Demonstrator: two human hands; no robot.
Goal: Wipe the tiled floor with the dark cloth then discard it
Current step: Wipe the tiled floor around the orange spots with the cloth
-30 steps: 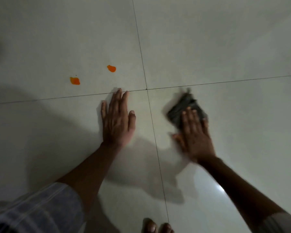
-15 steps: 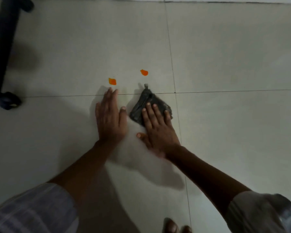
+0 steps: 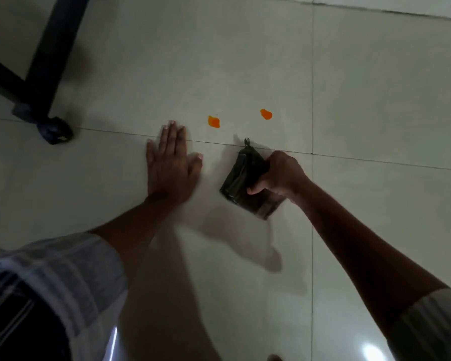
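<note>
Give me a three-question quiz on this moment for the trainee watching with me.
1. True or false: the left hand holds the cloth.
2. How many orange spots lie on the floor?
3. The right hand is: A) flat on a tile, B) closed on the cloth, C) out of view.

Key
1. False. The left hand is flat on the floor, apart from the cloth.
2. Two, both on the far side of the grout line from the hands; the second lies to the right.
3. B.
</note>
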